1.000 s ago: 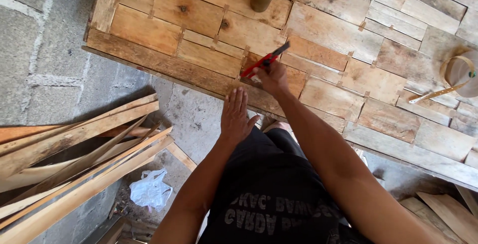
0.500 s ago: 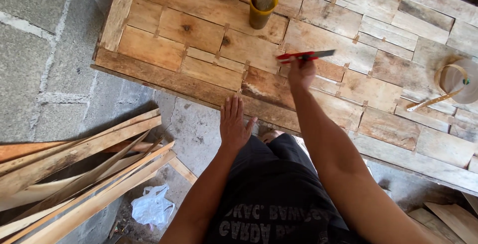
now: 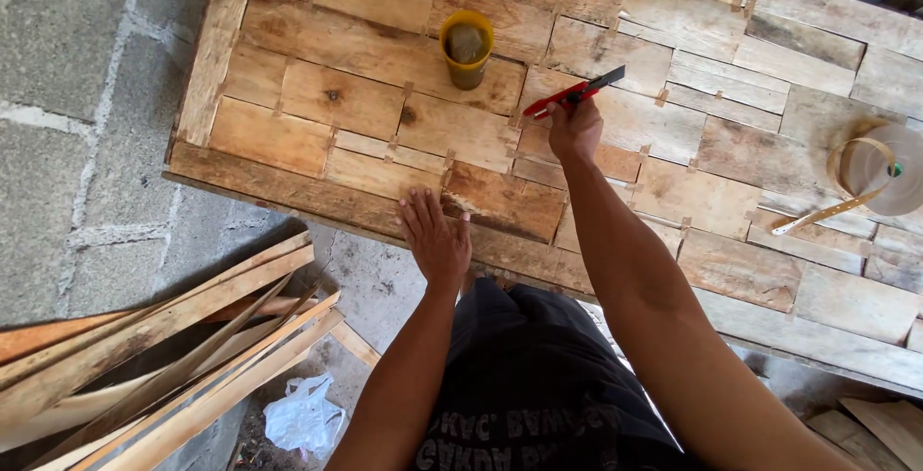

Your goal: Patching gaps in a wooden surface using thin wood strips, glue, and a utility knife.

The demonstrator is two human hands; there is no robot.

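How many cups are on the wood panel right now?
1. A yellow cup stands on the wood panel, left of the right hand holding a red knife. None seems hidden.

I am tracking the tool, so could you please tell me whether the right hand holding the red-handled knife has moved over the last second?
Yes. The right hand carried the red-handled knife away from the wooden panel's near edge, toward the yellow cup.

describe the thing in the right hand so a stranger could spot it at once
Start at the big patchwork wooden panel. Just right of the yellow cup on it, the right hand holds a slim utility knife. Its red body and black tip stand out against the pale wood.
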